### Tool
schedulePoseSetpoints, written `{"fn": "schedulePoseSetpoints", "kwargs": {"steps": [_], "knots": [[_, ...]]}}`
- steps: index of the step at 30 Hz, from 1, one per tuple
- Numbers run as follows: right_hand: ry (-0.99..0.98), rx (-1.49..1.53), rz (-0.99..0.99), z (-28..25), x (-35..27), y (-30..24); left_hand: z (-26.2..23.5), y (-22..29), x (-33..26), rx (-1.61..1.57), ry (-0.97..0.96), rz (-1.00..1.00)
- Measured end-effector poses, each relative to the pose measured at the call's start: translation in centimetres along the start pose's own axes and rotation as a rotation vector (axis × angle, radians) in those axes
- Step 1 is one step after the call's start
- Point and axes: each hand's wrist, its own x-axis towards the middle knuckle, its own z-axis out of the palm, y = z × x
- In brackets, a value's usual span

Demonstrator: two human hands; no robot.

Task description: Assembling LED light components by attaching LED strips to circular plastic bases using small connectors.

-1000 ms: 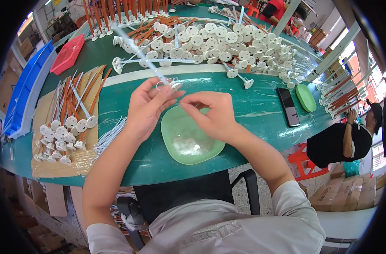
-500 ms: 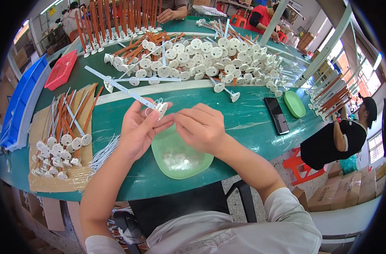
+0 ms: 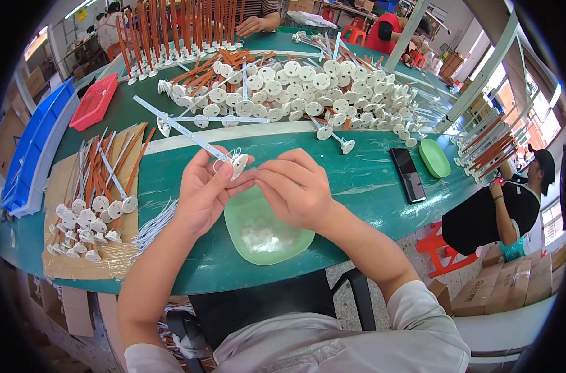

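Right now white disc w/ strip (image 3: 236, 165) pinched betw left hand (image 3: 203, 193) & right hand (image 3: 295, 186)

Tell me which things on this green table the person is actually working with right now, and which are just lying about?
In use:
- left hand, holding a pale strip with a white round plastic disc at its end
- right hand, fingertips at the disc
- light green shallow plastic dish under the hands

Lying about:
- black phone
- small green oval lid
- red mesh basket
- blue plastic bins
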Motion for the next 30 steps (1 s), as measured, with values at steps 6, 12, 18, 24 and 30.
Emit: {"fn": "schedulePoseSetpoints", "kwargs": {"steps": [6,12,18,24,30], "knots": [[-0.029,0.028,0.106,-0.1,-0.5,0.3,0.8,0.2,0.2,-0.036,0.014,-0.042],[-0.017,0.1,0.226,0.2,-0.1,-0.2,0.8,-0.1,0.2,-0.052,0.035,-0.043],[-0.072,0.051,0.231,0.0,-0.1,-0.6,0.5,0.1,-0.1,-0.059,0.05,-0.079],[0.07,0.139,0.227,-0.4,0.1,-0.5,0.3,0.0,0.1,-0.073,0.045,-0.102],[0.155,0.106,0.173,0.0,0.0,0.2,-0.3,0.7,0.1,-0.125,-0.031,0.059]]}}
